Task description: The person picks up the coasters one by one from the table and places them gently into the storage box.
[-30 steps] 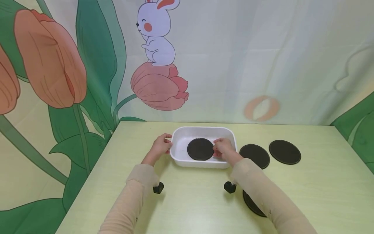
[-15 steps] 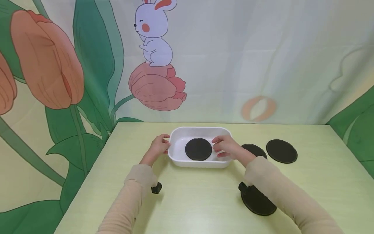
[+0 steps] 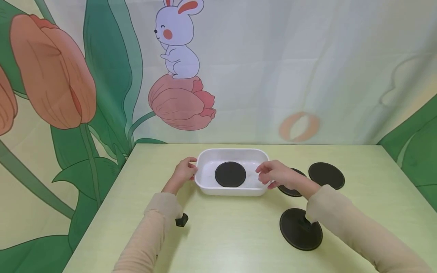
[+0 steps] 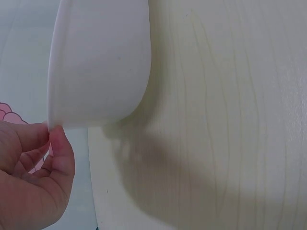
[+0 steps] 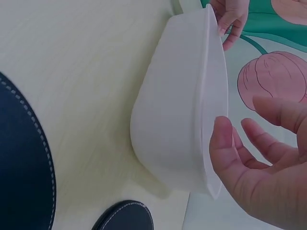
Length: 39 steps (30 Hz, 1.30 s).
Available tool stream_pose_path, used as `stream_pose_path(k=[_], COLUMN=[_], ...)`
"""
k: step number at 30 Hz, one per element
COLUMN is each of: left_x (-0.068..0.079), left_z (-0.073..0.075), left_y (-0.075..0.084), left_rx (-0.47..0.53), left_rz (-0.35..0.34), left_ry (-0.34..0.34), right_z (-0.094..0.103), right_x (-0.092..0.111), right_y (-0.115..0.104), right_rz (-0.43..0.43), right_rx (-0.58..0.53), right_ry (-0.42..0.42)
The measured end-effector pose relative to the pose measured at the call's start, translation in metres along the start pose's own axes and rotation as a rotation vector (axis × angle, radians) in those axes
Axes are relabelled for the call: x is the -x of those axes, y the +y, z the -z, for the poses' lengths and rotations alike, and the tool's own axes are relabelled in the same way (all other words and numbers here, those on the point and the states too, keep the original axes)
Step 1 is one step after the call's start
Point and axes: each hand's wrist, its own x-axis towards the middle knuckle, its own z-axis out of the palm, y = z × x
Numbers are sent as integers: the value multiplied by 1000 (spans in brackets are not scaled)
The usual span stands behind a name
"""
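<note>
A white rectangular tub [image 3: 232, 192] with rounded corners stands on the table, and one round black coaster [image 3: 230, 174] lies inside it. My left hand [image 3: 184, 170] pinches the tub's left rim between thumb and fingers, as the left wrist view shows. Over the tub's right end is my right hand [image 3: 274, 174], its fingers loosely bent and spread with nothing held; in the right wrist view the fingers [image 5: 223, 134] hover by the rim. Partly behind that hand lies a second coaster [image 3: 290, 191]; farther right is another coaster [image 3: 326, 175].
Closer to me on the right lies one more black coaster [image 3: 297, 235], partly covered by the right sleeve [image 3: 341, 216]. The pale wooden table [image 3: 218, 235] ends at a printed curtain [image 3: 252, 76] with a rabbit and tulips.
My right hand has let go of the coaster in the tub and moved right toward the tub's right rim. My left hand stays on the left rim.
</note>
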Motion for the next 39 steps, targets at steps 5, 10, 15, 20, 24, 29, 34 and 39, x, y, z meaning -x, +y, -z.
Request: stream_pose_path(k=[5,10,15,20,24,29,34,39], left_x=[-1,-2,-2,-2,-1,-1,-1,-2], left_z=[0,0,0,0,1,0,0,-1], left_y=[-1,-2,-1,-1,-1,-1,-1,-1], left_rx=[-6,-11,-8,0,3,5,2,-6], left_rz=[-3,-1,-6,-13,-19,-18,-15,-9], left_ry=[0,0,2,4,3,3,3,2], right_z=[7,16,24,29,32,33,33,30], right_x=[10,21,34,44,49,52,53,54], right_y=[6,14,23,35,45,60,74,85], right_rz=[-2,-6,-8,-16,-39,-63,-52,-39], right_rx=[-6,-11,0,24,68,110,171,224], right_ry=[-29,-71,-107,-110,-94,-84,-83,-84])
